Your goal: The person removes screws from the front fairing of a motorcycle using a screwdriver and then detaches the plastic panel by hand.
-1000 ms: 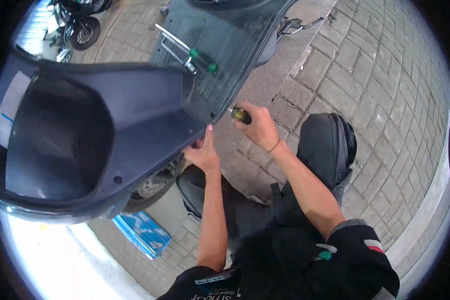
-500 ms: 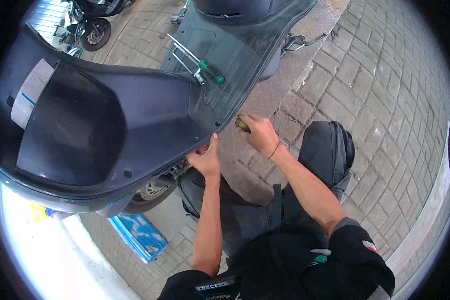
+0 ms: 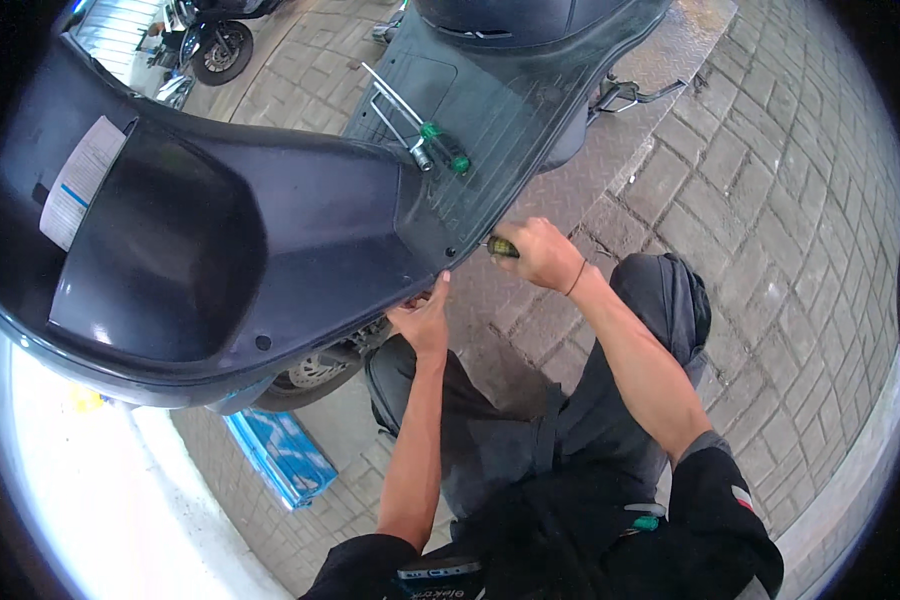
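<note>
A dark scooter body panel (image 3: 320,190) fills the left, joined to a ribbed floorboard (image 3: 490,110). My left hand (image 3: 423,318) grips the panel's lower edge, thumb up along the rim and fingers curled beneath, partly hidden. My right hand (image 3: 542,255) is closed around the yellow-and-black handle of a screwdriver (image 3: 503,246). Its short visible shaft points left at the side edge of the floorboard; the tip cannot be made out. Left of it, a dark round hole shows in the panel's corner.
On the floorboard lie a green-handled screwdriver (image 3: 445,145) and a metal socket wrench (image 3: 420,157). A blue-and-white box (image 3: 282,455) rests on the paving near the wheel (image 3: 315,375). A paper sheet (image 3: 82,185) lies on the scooter. Another motorbike (image 3: 220,50) stands at the far left.
My right hand has turned the screwdriver and brought it against or close to the floorboard's edge. My left hand stays at the panel rim. The whole view has shifted slightly.
</note>
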Demonstrator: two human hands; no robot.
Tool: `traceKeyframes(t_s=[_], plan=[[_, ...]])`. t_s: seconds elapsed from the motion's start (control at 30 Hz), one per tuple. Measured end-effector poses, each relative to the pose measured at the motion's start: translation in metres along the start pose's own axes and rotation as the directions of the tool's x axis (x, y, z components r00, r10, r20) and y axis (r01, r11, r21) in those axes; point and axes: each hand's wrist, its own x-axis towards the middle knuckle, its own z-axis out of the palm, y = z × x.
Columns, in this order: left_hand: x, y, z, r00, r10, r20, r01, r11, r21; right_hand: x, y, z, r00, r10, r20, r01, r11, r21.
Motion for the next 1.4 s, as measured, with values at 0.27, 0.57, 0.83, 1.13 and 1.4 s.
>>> traceKeyframes(t_s=[0.27, 0.57, 0.83, 1.13, 1.4], plan=[[0.001, 0.011, 0.007, 0.996, -0.061, 0.061, 0.059, 0.998, 0.030, 0.011, 0.029, -0.006, 0.981, 0.090, 0.171, -0.165, 0.853, 0.495], [0.003, 0.013, 0.007, 0.988, -0.113, 0.108, 0.117, 0.993, -0.029, -0.002, 0.017, -0.001, 0.952, 0.257, 0.167, -0.306, 0.824, 0.476], [0.002, 0.015, 0.000, 0.993, -0.018, 0.120, 0.019, 1.000, -0.005, -0.034, -0.053, -0.006, 0.936, 0.260, -0.237, -0.286, 0.955, -0.081], [0.007, 0.005, -0.007, 0.990, 0.084, 0.111, -0.101, 0.982, 0.161, -0.024, -0.071, 0.013, 0.960, 0.244, -0.141, -0.217, 0.959, 0.183], [0.006, 0.009, -0.003, 0.995, 0.024, 0.094, -0.052, 0.951, 0.305, -0.012, -0.070, 0.024, 0.901, 0.412, -0.136, -0.383, 0.902, 0.201]])
